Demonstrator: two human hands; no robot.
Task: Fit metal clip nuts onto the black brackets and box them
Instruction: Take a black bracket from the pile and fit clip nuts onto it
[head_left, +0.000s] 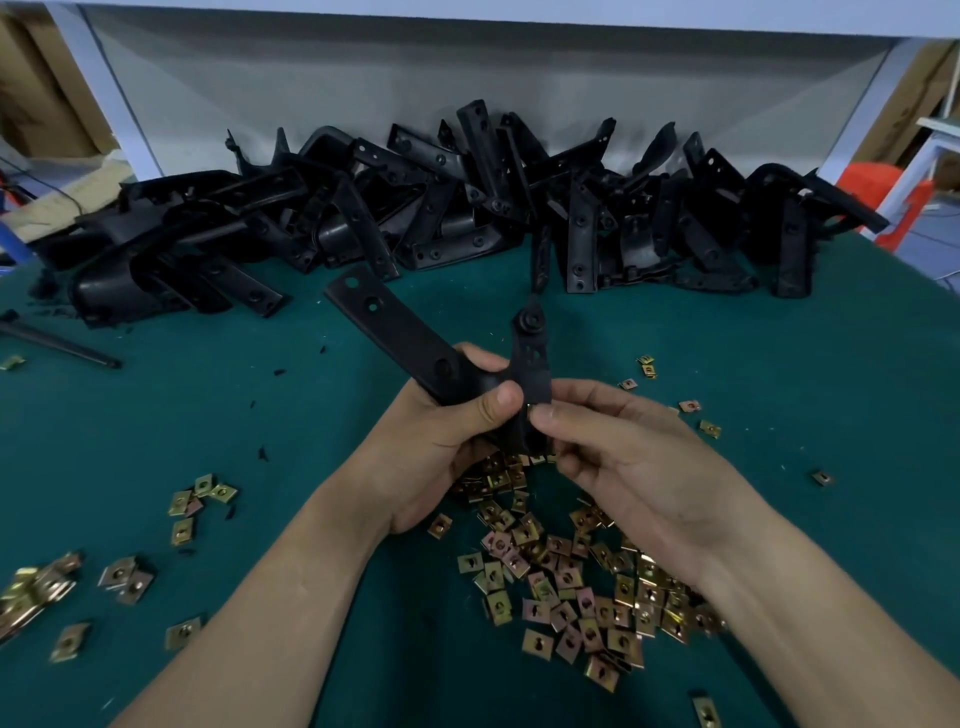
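My left hand (441, 441) grips a black bracket (395, 332) above the green mat, one arm of it pointing up-left with holes along it, the other arm rising at the centre. My right hand (639, 457) pinches the bracket's lower tab between thumb and forefinger; a clip nut there is hidden by my fingers, so I cannot tell if one is held. Several brass-coloured clip nuts (571, 587) lie heaped on the mat under my hands. A long heap of black brackets (415, 208) lies along the back of the table.
More loose clip nuts (36, 587) lie at the left edge and a few (696, 410) are scattered at the right. A thin black rod (62, 345) lies at the far left. A grey panel closes the back. An orange object (883, 192) stands beyond the right corner.
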